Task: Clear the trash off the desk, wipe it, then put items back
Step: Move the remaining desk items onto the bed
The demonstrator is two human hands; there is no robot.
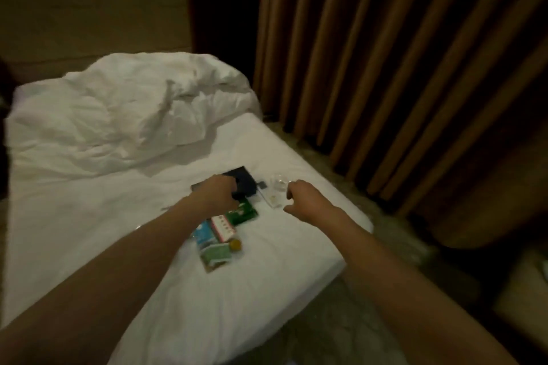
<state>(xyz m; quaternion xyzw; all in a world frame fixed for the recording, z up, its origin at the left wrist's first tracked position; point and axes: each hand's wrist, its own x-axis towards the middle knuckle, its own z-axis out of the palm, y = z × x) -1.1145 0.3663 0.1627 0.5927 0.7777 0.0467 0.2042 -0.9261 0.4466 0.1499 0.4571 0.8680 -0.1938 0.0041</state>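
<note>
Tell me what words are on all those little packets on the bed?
None can be read.
Green packet: white marks, too blurred.
Red and white box: red print, too small.
Blue packet: blurred.
Green and white packet: blurred.
Dark flat thing: no text visible.

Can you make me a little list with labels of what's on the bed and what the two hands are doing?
place: white bed beside brown curtains
blanket: crumpled duvet at the far end
dark item: flat black case
packets: green packet, blue and white packets
clear item: small clear bag
left hand: on the black case, grip unclear
right hand: fingers curled, hovering by the clear bag, holding nothing
</note>
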